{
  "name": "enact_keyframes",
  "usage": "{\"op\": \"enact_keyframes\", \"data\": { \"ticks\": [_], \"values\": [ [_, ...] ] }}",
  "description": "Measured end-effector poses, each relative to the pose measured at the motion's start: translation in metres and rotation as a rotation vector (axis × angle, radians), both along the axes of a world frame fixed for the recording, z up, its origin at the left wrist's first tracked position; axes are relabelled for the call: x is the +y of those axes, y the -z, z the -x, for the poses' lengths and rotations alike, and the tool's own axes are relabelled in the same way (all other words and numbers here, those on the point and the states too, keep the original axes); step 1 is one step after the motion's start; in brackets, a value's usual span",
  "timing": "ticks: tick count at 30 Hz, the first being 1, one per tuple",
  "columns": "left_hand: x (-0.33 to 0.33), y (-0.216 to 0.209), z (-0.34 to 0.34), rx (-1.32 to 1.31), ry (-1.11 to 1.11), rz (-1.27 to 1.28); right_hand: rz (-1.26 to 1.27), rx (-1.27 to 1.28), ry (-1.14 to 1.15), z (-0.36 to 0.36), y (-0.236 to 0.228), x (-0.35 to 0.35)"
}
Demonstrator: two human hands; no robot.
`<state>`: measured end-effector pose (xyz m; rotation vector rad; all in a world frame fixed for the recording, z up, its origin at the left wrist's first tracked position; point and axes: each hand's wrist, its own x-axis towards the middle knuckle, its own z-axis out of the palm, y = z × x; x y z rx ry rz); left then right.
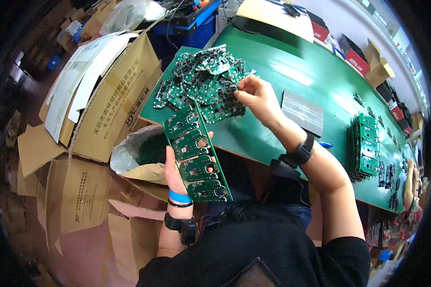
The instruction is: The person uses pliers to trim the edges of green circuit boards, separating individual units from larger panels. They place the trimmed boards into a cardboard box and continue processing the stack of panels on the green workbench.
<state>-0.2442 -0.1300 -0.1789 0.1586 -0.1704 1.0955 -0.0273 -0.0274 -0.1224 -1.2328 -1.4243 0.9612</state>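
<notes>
My left hand (pixel 173 174) holds a green circuit board panel (pixel 195 157) from below, tilted over my lap; several boards sit in a row inside its frame. Fingertips show through the gaps between the boards. Above and to the right of the panel, my right hand (pixel 257 98) is closed in a pinch at the right side of a heap of loose circuit boards (pixel 208 79). Whatever is between its fingertips blends into the dark parts of the heap, and I cannot make it out.
The heap lies on a green table (pixel 258 136). A grey flat block (pixel 302 112) and a blue pen (pixel 325 144) lie to the right, before a stack of board panels (pixel 364 148). Left stand a lined bag (pixel 124 153) and cardboard boxes (pixel 115 95). Another person's arm (pixel 409 184) shows far right.
</notes>
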Motion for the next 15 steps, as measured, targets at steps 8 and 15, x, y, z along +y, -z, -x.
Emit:
{"op": "enact_keyframes", "data": {
  "ticks": [8,15],
  "values": [
    [0.025,-0.006,-0.024,0.026,0.14,-0.058,0.0,-0.384,0.15,-0.056,-0.011,0.037],
    [0.033,-0.017,-0.038,0.065,0.176,0.035,0.056,-0.354,-0.009,-0.045,-0.006,0.042]
  ]
}}
